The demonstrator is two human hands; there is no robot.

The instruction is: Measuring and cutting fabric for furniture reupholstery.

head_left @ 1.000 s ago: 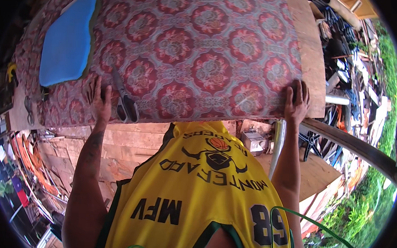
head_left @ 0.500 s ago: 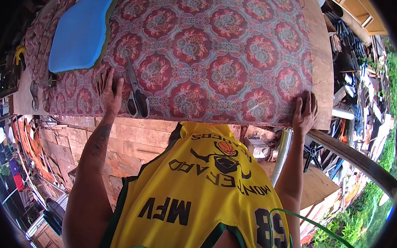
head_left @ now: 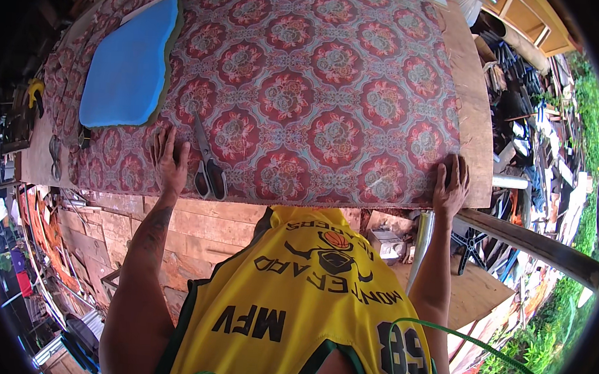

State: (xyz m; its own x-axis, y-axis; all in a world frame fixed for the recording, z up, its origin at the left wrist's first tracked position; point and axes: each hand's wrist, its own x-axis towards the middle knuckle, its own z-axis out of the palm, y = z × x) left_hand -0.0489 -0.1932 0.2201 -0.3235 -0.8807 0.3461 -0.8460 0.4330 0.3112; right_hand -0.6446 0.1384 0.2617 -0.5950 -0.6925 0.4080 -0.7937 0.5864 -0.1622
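A red and grey flower-patterned fabric is spread over a wooden table. Flat on its near left part rests my left hand, fingers stretched out and holding nothing. Just right of that hand lies a pair of scissors with dark handles, blades pointing away from me. My right hand lies with its fingers extended at the fabric's near right corner, partly on the bare wood. A blue foam sheet with a wavy right edge sits on the fabric, beyond my left hand.
Bare plywood tabletop shows along the right side. A yellow-and-black tool lies at the far left edge. A metal pipe and a long dark pole are below the table's right side. Piled scrap stands beyond it.
The view has shifted, so the table appears slightly lower and more of its far side shows. Both hands stay in about the same places on the fabric.
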